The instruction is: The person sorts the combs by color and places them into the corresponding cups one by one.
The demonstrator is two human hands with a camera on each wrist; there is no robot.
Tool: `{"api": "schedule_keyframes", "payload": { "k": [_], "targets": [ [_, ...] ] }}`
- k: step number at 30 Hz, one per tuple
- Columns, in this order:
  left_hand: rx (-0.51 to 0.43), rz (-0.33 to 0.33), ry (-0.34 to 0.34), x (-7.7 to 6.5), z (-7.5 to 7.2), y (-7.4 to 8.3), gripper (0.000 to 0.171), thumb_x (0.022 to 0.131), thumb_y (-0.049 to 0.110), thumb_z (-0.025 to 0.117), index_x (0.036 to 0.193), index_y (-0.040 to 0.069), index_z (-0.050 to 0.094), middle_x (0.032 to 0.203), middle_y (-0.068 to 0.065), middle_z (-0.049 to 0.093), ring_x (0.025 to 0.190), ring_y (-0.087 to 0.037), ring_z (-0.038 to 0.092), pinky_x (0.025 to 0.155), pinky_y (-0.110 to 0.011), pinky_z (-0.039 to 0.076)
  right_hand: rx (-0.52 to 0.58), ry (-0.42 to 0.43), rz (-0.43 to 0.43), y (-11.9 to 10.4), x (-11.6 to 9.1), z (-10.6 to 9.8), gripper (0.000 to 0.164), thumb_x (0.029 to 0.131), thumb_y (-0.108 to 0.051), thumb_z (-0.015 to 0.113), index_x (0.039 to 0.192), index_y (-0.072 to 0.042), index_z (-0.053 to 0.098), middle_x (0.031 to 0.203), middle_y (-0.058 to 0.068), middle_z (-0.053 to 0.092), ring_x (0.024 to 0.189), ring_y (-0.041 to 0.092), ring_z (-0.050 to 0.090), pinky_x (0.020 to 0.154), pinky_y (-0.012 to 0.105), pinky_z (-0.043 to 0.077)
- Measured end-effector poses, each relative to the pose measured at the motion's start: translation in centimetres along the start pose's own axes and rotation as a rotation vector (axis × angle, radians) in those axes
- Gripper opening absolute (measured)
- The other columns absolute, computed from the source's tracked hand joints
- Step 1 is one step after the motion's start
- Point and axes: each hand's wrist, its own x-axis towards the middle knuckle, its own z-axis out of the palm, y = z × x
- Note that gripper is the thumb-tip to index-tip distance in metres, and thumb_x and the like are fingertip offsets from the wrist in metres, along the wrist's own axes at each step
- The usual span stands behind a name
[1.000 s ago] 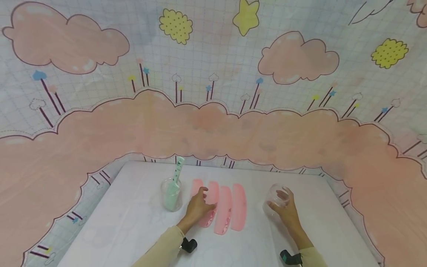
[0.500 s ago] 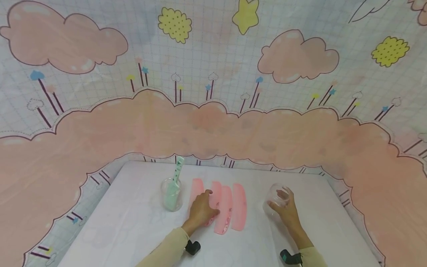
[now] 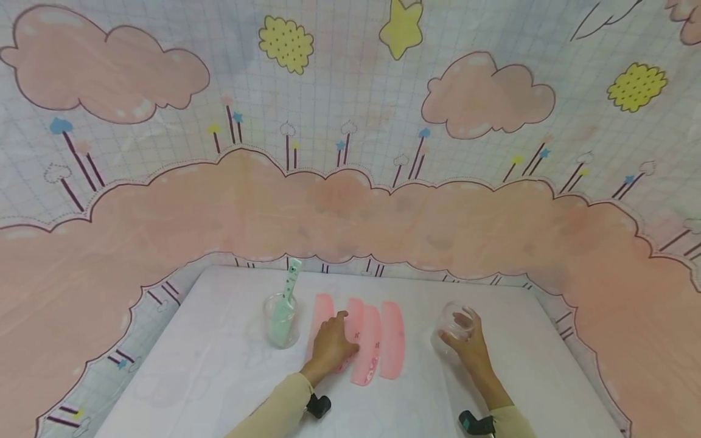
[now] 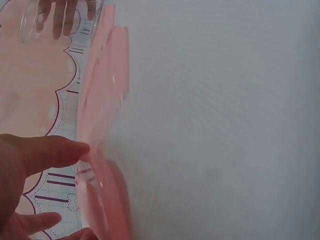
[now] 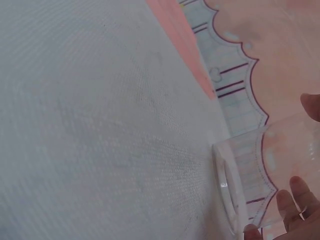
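Several pink combs lie side by side on the white table. My left hand (image 3: pixel 332 345) is over the second pink comb from the left (image 3: pixel 355 309) and grips it by its edges, covering much of it. In the left wrist view the thumb (image 4: pixel 67 151) touches that comb's edge. A third comb (image 3: pixel 369 340) lies right against it, and the rightmost comb (image 3: pixel 392 340) lies a little apart. Over on the right, my right hand (image 3: pixel 470 342) holds a clear cup (image 3: pixel 452 312), thumb on one side and fingers on the other.
Left of the combs stands another clear cup (image 3: pixel 268 316) with a mint-green long-handled tool (image 3: pixel 282 319) leaning in it. The leftmost comb (image 3: pixel 323 304) lies partly behind my left hand. A printed cloth backdrop (image 3: pixel 350 219) rises behind the white table (image 3: pixel 208 365).
My left hand has shifted to the right with the second comb, bringing it up against the third. The right hand and its cup have stayed in place.
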Motion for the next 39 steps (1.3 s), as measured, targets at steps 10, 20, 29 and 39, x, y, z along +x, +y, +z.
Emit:
{"api": "schedule_keyframes", "payload": {
  "k": [10, 20, 29, 39],
  "targets": [
    [-0.055, -0.015, -0.009, 0.1, -0.5, 0.1, 0.06, 0.082, 0.023, 0.075, 0.135, 0.004, 0.052, 0.121, -0.018, 0.067, 0.108, -0.034, 0.064, 0.093, -0.05, 0.054, 0.01, -0.013, -0.02, 0.2, -0.1, 0.0, 0.099, 0.084, -0.029, 0.078, 0.155, -0.019, 0.01, 0.155, 0.017, 0.033, 0.144, 0.042, 0.028, 0.112, 0.064, 0.032],
    [0.014, 0.013, 0.072, 1.3, -1.9, 0.2, 0.035, 0.085, 0.015, 0.062, 0.118, 0.003, 0.064, 0.105, -0.014, 0.072, 0.09, -0.034, 0.069, 0.073, -0.052, 0.053, 0.002, -0.008, -0.007, -0.1, -0.2, -0.1, 0.097, 0.085, -0.03, 0.076, 0.155, -0.018, 0.01, 0.156, 0.016, 0.033, 0.145, 0.041, 0.026, 0.114, 0.064, 0.028],
    [-0.005, -0.011, 0.063, 1.8, -2.3, -0.5, 0.03, 0.084, 0.011, 0.06, 0.112, 0.002, 0.066, 0.096, -0.012, 0.072, 0.078, -0.026, 0.065, 0.066, -0.046, 0.05, 0.013, -0.012, 0.003, -0.1, -0.4, 0.0, 0.098, 0.084, -0.031, 0.077, 0.155, -0.019, 0.01, 0.156, 0.016, 0.032, 0.146, 0.042, 0.026, 0.115, 0.064, 0.027],
    [-0.048, 0.025, 0.125, 1.6, -2.6, -0.7, 0.023, 0.084, 0.018, 0.064, 0.104, 0.009, 0.067, 0.089, -0.008, 0.07, 0.07, -0.02, 0.06, 0.06, -0.037, 0.046, 0.02, -0.019, 0.002, 0.0, -0.6, 0.0, 0.098, 0.085, -0.034, 0.077, 0.155, -0.021, 0.01, 0.157, 0.016, 0.03, 0.146, 0.043, 0.025, 0.114, 0.066, 0.026]
  ]
}}
